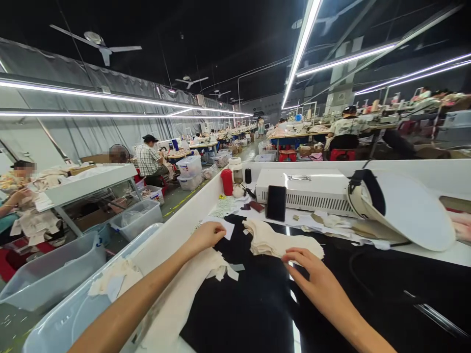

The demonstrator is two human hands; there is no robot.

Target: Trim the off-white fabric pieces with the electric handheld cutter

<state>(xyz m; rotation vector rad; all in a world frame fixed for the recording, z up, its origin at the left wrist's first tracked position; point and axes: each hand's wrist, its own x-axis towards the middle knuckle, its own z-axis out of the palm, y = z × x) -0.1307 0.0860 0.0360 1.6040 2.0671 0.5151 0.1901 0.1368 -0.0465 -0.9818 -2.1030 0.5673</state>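
My left hand (206,235) rests with curled fingers on the black work surface (253,304), on the edge of a cream fabric piece (184,289) that drapes over the table's left side. My right hand (312,279) lies with fingers stretched forward, its tips touching the near edge of a stack of cream fabric cut pieces (275,240). Small pale scraps (231,272) lie between the two hands.
A white machine box (305,193) with a dark phone (275,203) leaning on it stands behind the stack. A white lamp head (405,211) sits right. A red bottle (227,182) and thread cones stand at back left. Clear plastic bins (51,274) line the floor left; other workers sit at distant tables.
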